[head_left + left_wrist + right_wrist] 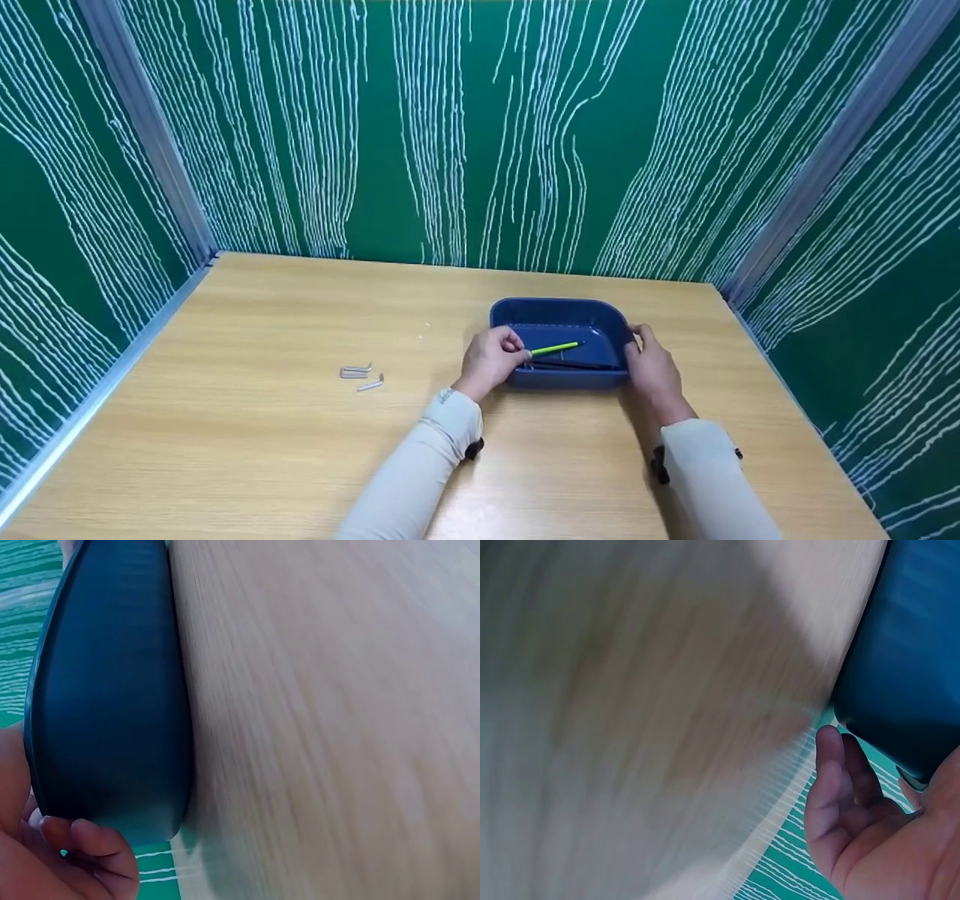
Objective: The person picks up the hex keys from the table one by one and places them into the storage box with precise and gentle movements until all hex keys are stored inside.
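A dark blue plastic tray with rounded corners sits on the table, and both hands are at its ends. My left hand grips the left end, fingers curled against the outside of the wall in the left wrist view and thumb over the rim. My right hand holds the right end, its thumb at the rim and fingers along the outer wall. Inside the tray lies a bright green pen, one end right at the left thumb. A dark, slim stick-like thing lies along the near inner wall.
Several small grey L-shaped hex keys lie on the wooden table left of the tray. Tiny white specks are between them and the tray. Green walls with white wavy lines stand at the back and both sides.
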Tool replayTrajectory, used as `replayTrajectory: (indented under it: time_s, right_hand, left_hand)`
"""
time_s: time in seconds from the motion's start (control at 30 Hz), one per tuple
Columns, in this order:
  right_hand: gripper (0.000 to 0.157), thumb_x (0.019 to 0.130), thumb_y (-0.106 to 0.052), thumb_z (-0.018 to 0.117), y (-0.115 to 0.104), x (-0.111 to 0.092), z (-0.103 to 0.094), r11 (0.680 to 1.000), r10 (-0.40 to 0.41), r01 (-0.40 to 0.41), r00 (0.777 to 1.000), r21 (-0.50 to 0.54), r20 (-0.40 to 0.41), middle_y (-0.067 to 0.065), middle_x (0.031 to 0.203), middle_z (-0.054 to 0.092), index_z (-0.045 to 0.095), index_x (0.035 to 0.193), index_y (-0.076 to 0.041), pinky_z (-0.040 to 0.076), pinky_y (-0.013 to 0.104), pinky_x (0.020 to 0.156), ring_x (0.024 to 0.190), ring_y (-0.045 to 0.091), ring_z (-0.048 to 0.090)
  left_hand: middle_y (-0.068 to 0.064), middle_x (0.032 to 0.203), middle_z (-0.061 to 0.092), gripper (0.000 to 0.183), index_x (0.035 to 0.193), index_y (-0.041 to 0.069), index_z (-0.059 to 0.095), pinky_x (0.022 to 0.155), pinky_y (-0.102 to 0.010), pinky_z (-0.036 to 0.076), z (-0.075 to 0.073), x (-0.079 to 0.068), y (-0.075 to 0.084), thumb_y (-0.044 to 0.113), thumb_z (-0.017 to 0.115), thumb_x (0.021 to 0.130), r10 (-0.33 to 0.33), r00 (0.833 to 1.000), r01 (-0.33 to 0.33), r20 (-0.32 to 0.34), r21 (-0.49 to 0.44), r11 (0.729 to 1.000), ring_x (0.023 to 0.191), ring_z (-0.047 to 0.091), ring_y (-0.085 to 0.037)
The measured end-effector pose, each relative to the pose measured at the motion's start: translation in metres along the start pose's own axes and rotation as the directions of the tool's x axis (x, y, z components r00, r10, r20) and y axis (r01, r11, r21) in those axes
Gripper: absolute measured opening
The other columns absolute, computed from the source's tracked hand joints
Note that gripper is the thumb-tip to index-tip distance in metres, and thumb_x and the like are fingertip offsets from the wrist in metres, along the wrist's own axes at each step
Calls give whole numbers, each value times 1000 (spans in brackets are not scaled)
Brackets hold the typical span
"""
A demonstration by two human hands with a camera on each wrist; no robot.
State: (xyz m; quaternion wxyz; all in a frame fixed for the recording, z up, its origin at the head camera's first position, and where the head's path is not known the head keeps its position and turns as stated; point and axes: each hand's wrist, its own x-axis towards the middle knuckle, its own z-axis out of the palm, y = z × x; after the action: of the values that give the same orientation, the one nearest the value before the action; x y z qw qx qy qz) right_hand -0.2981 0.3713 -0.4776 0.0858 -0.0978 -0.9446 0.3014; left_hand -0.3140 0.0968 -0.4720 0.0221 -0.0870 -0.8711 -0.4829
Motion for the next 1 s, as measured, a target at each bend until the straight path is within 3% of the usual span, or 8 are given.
replayTrajectory:
  time_s: [0.3, 0.53, 0.8, 1.0]
  right_hand:
    - [42, 93, -31, 27, 0, -1, -2, 1000, 13, -13, 1000, 14, 19, 20, 133, 39, 30, 133, -20, 36, 53, 84, 110, 36, 47]
    - [39, 91, -27, 30, 2, -1, -1, 1000, -15, 15, 1000, -15, -23, 24, 126, 44, 35, 129, -18, 37, 52, 79, 108, 41, 47]
    - [40, 92, -28, 29, 0, -1, -2, 1000, -12, 12, 1000, -16, 5, 24, 129, 41, 33, 131, -18, 38, 52, 79, 107, 41, 48]
    - [40, 93, -29, 29, -1, -1, -2, 1000, -12, 12, 1000, -7, 8, 23, 130, 40, 33, 131, -18, 38, 52, 78, 106, 40, 49]
  left_hand:
    - [11, 65, 58, 14, 71, 25, 56, 58, -23, 41, 4, 2, -3, 28, 70, 72, 5, 1000, -6, -5, -66, 998, 63, 53, -7]
    - [11, 63, 58, 15, 69, 19, 58, 57, -22, 40, 3, 1, -3, 26, 71, 68, 67, 998, -68, -16, -40, 997, 61, 52, -5]
    - [7, 64, 57, 18, 64, 23, 57, 58, -25, 40, 0, 0, 5, 28, 75, 65, -62, 998, 62, 33, 23, 998, 63, 53, -11]
    - [8, 65, 58, 16, 69, 22, 60, 58, -23, 43, 0, 2, 1, 26, 75, 65, -55, 997, 57, 60, -23, 998, 62, 54, -9]
